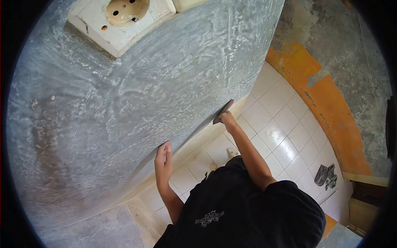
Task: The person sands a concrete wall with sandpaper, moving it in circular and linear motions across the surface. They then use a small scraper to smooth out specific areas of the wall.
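A grey, rough-streaked wall (124, 95) stands before me. My right hand (226, 118) grips a dark brown flat piece (223, 110), thin and long, close against the wall's lower right part. Whether it is a sheet or a stiff blade cannot be told. My left hand (163, 159) is beside the wall further left, its fingers bent together. A small dark edge shows at the fingertips, too small to name.
A white wall socket (124, 20) is mounted at the upper left. White floor tiles (279, 132) lie below, bordered by an orange painted band (326, 107) and grey concrete (331, 37). Dark crumpled items (326, 176) lie on the tiles at the right.
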Action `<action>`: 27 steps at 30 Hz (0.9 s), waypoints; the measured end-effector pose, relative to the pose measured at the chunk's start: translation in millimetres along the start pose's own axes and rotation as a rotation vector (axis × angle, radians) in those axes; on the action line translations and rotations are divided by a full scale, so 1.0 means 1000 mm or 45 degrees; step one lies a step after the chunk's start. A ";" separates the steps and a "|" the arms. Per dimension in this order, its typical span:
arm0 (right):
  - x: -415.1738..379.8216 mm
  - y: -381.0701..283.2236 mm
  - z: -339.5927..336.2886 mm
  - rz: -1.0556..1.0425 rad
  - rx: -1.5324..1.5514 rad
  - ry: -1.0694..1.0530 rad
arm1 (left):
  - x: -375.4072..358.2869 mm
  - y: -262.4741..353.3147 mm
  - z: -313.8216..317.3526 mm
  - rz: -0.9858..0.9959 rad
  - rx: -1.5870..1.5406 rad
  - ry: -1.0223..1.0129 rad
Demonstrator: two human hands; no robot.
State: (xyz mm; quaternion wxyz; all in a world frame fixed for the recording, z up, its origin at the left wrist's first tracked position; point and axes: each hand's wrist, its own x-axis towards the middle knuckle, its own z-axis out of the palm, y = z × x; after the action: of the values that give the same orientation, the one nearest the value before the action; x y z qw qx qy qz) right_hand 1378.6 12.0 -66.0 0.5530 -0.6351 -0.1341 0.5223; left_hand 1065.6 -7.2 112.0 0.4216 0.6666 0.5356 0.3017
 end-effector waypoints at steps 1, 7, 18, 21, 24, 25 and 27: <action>-0.008 -0.005 0.002 -0.038 -0.073 -0.003 | -0.001 -0.002 -0.001 -0.002 0.002 -0.003; 0.002 -0.017 -0.004 -0.061 -0.871 0.007 | 0.002 -0.006 -0.002 -0.022 -0.004 -0.061; 0.000 -0.038 0.005 -0.080 -1.376 0.041 | -0.003 -0.020 -0.015 -0.069 0.024 -0.090; 0.000 -0.032 0.004 -0.130 -1.391 0.076 | -0.005 -0.013 -0.016 -0.080 0.031 -0.106; -0.008 -0.041 0.009 -0.192 -1.417 0.083 | -0.001 -0.017 -0.017 -0.072 0.015 -0.108; -0.008 -0.042 0.010 -0.188 -1.418 0.084 | -0.002 -0.015 -0.017 -0.082 0.015 -0.116; -0.003 -0.038 0.007 -0.104 -1.440 0.024 | -0.002 -0.009 -0.018 -0.098 0.016 -0.140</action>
State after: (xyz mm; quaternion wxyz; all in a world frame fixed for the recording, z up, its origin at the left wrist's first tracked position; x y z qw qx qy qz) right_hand 1387.4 27.2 -31.2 0.1475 -0.8314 -0.4125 0.3418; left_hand 1045.6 -3.9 112.2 0.4574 0.6638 0.5387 0.2450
